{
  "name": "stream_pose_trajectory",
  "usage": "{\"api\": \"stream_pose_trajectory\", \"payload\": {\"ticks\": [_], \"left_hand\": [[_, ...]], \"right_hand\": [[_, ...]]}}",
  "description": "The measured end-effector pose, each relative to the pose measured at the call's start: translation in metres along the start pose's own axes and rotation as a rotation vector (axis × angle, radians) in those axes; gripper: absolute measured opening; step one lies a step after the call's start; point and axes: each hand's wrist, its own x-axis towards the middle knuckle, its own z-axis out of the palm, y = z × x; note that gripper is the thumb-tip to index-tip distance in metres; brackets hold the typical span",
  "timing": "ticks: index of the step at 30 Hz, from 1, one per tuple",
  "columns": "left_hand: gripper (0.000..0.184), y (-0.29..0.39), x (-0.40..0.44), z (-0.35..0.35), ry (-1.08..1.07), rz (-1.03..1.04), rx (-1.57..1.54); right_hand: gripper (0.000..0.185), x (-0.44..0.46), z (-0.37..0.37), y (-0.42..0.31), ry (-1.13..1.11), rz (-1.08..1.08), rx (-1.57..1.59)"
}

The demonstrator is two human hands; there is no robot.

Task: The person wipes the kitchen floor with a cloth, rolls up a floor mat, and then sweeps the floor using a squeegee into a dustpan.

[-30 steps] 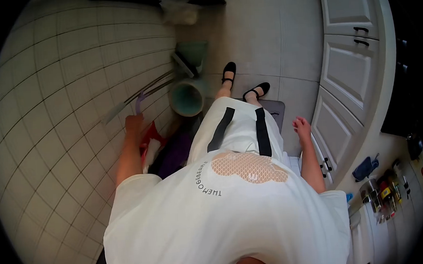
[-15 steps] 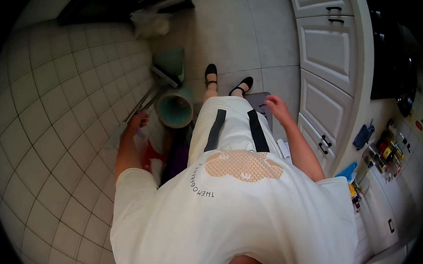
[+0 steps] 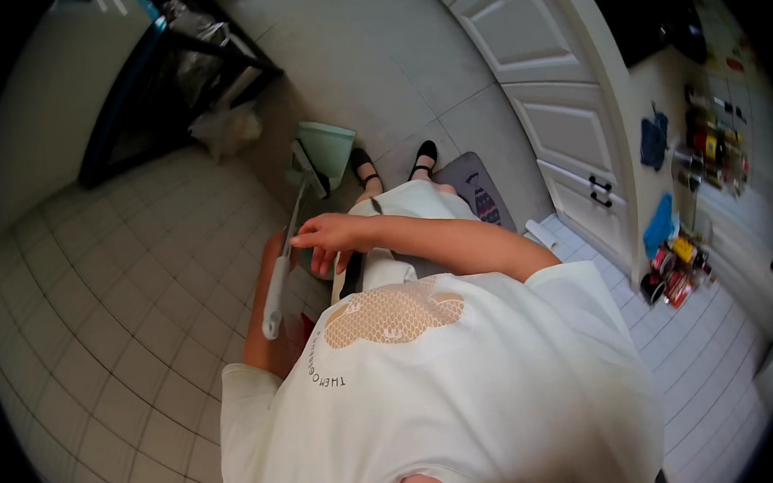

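A long-handled dustpan (image 3: 332,146) in pale green stands on the floor ahead of my feet. A long pole with a white grip (image 3: 276,292) slants from the dustpan area back toward me; a narrow grey-white head (image 3: 309,168) shows at its far end. My left hand (image 3: 275,248) is at the pole, partly hidden behind it, and seems closed around it. My right hand (image 3: 331,234) reaches across my body, fingers apart and partly bent, with fingertips at or very near the pole. Whether they touch it is unclear.
A tiled wall (image 3: 117,320) runs along the left. A dark rack (image 3: 130,98) with bags stands at the far left, a pale plastic bag (image 3: 227,127) beside it. White cabinets (image 3: 565,124) line the right. A grey mat (image 3: 481,191) lies near my feet.
My right hand has swung from my right side across to the pole. The pole's grip has come up in front of my left arm. The view has turned, and the green bin is now mostly hidden.
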Motion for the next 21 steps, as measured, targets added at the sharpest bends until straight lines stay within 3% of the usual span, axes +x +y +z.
{"api": "stream_pose_trajectory", "payload": {"ticks": [4,6,9,11,12,14,15,18,21], "left_hand": [[0.028,0.003,0.065,0.022,-0.069,0.012,0.157],[0.028,0.019,0.089,0.029,-0.126,0.009,0.201],[0.028,0.087,0.108,0.027,-0.237,-0.065,0.273],[0.026,0.137,0.114,0.03,-0.325,-0.127,0.29],[0.026,0.144,0.115,0.038,-0.344,-0.108,0.307],[0.025,0.152,0.117,0.053,-0.303,0.146,0.397],[0.026,0.146,0.119,0.062,-0.262,0.054,0.384],[0.027,0.143,0.106,0.056,-0.257,0.066,0.382],[0.028,0.15,0.111,0.055,-0.252,0.021,0.326]], "right_hand": [[0.049,-0.005,0.006,0.003,0.05,-0.023,0.224],[0.04,-0.016,0.006,0.01,0.189,-0.119,0.403],[0.019,-0.025,-0.005,0.023,0.365,-0.222,0.891],[0.016,-0.04,-0.014,0.038,0.439,-0.3,0.99],[0.014,-0.047,-0.019,0.048,0.5,-0.355,1.07],[0.009,-0.074,-0.036,0.069,0.527,-0.459,1.188],[0.008,-0.104,-0.049,0.078,0.551,-0.469,1.166],[0.015,-0.149,-0.096,0.148,0.492,-0.527,1.251],[0.006,-0.191,-0.102,0.22,0.592,-0.465,1.163]]}}
